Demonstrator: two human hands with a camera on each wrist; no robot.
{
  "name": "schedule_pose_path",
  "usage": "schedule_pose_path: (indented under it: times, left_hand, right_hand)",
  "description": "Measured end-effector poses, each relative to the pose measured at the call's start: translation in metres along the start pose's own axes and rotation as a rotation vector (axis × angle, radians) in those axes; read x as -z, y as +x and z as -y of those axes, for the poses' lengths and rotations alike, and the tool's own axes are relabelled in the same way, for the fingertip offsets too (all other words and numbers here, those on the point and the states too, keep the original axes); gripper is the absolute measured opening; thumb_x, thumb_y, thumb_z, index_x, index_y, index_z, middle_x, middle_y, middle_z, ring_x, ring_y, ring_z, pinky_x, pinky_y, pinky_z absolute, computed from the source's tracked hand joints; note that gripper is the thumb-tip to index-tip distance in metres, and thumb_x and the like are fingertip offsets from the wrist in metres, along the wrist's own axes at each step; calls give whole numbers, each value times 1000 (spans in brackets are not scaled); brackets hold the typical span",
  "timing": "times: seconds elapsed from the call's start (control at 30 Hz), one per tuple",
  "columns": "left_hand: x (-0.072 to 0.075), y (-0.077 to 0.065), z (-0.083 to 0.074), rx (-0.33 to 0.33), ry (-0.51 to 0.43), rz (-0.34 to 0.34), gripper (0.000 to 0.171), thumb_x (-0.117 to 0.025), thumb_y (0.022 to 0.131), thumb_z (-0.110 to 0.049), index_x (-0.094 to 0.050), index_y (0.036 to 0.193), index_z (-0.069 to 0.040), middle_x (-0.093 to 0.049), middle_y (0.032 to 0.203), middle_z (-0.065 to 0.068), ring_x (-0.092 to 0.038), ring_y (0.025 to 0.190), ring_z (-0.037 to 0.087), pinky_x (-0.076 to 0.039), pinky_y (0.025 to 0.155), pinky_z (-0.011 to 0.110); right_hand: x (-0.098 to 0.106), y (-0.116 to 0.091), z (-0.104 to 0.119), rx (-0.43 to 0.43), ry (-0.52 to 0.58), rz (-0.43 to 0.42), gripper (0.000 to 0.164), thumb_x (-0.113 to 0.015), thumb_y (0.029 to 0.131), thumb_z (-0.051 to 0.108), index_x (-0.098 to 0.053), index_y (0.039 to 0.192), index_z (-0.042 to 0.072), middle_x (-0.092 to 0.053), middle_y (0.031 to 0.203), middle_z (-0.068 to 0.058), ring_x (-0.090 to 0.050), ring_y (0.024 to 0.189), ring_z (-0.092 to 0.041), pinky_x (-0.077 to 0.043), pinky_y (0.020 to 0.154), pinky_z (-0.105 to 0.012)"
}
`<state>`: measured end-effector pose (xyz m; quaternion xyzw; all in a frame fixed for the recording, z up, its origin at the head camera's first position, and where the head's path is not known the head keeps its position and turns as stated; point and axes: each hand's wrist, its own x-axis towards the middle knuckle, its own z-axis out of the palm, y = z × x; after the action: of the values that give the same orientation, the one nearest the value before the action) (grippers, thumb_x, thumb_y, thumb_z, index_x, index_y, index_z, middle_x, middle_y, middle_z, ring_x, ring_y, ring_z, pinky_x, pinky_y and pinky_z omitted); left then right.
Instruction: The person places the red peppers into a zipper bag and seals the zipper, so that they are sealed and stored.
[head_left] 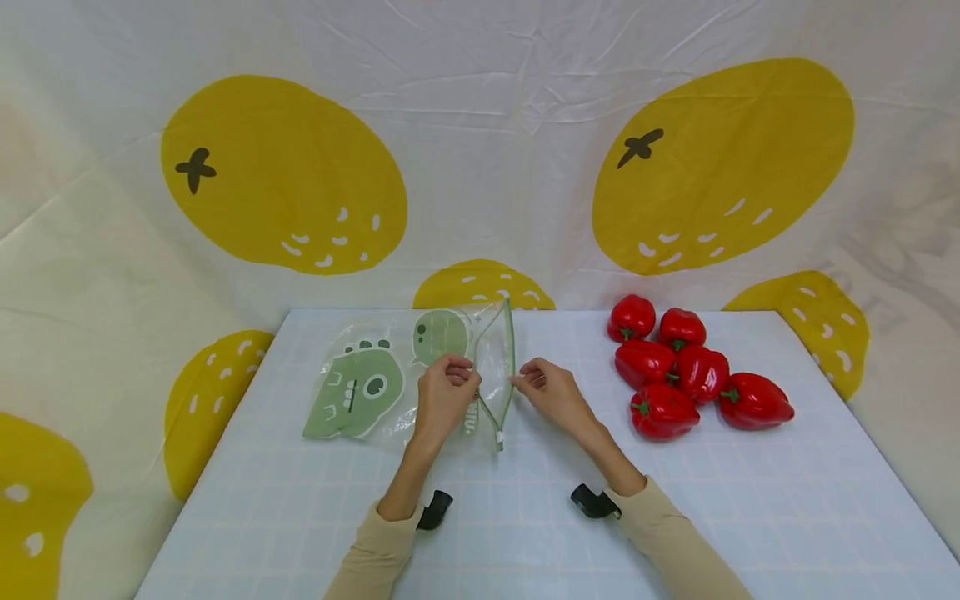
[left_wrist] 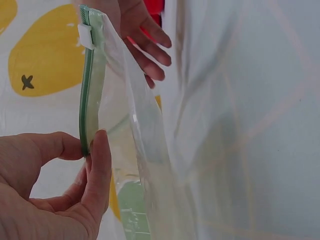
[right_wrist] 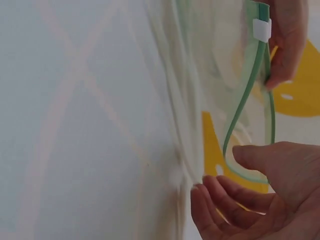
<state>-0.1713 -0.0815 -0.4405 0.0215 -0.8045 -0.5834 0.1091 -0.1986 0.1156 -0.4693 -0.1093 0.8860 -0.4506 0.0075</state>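
A clear zip bag (head_left: 491, 342) printed with green dinosaurs lies on its side, its green-edged mouth spread apart toward the right. My left hand (head_left: 448, 396) pinches the near side of the zip rim between thumb and fingers, and the left wrist view shows this left hand (left_wrist: 65, 185) on the green strip. A white slider (left_wrist: 86, 36) sits at one end of the strip. My right hand (head_left: 551, 392) is at the far rim, fingertips right at its edge. In the right wrist view the right hand (right_wrist: 255, 195) has its thumb apart from its loosely bent fingers.
Several red bell peppers (head_left: 701, 372) lie grouped on the table right of my right hand. The white table (head_left: 517, 542) has a pale grid pattern. Behind it hangs a white cloth (head_left: 495, 192) with large yellow fruit prints. Black wrist cameras (head_left: 592, 502) stick out from my sleeves.
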Motion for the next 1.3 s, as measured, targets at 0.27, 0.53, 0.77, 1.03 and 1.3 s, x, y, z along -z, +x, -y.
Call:
schedule_pose_path:
  times: [0.27, 0.53, 0.77, 1.03, 1.3]
  left_hand:
    - [-2, 2, 1, 19, 4, 3, 12, -69, 85, -2, -70, 95, 2, -69, 79, 10, -67, 69, 18, -60, 57, 27]
    - [-4, 3, 1, 20, 16, 8, 11, -69, 85, -2, -70, 96, 2, -69, 80, 10, -67, 69, 18, -60, 58, 27]
    - [-4, 2, 1, 12, 12, 10, 12, -70, 85, -2, -70, 97, 3, -69, 81, 10, -67, 69, 18, -60, 58, 26]
    - [-3, -2, -2, 27, 14, 22, 12, -69, 86, -2, -69, 97, 2, -69, 81, 11, -66, 68, 18, -59, 59, 26]
    - [-2, -2, 0, 32, 23, 25, 12, -69, 87, -3, -69, 98, 2, -68, 81, 9, -67, 67, 17, -59, 59, 25]
  right_hand:
    - [20, -10, -5, 51, -18, -6, 31, -72, 97, 16, -65, 119, -5, -70, 107, -15, -67, 99, -31, -57, 93, -47]
    - [43, -22, -8, 97, -83, -49, 36, -75, 94, 17, -65, 123, -1, -68, 120, -18, -63, 112, -37, -52, 100, -55]
    - [62, -33, -12, 103, -153, -96, 40, -81, 89, 16, -65, 124, 4, -66, 125, -16, -58, 118, -39, -50, 101, -58]
    - [81, -46, -19, 115, -217, -117, 44, -83, 85, 15, -66, 124, 4, -61, 130, -19, -51, 124, -38, -50, 99, -63]
    - [98, -60, -28, 135, -284, -119, 48, -86, 83, 15, -65, 125, 5, -58, 131, -19, -49, 124, -36, -52, 97, -61]
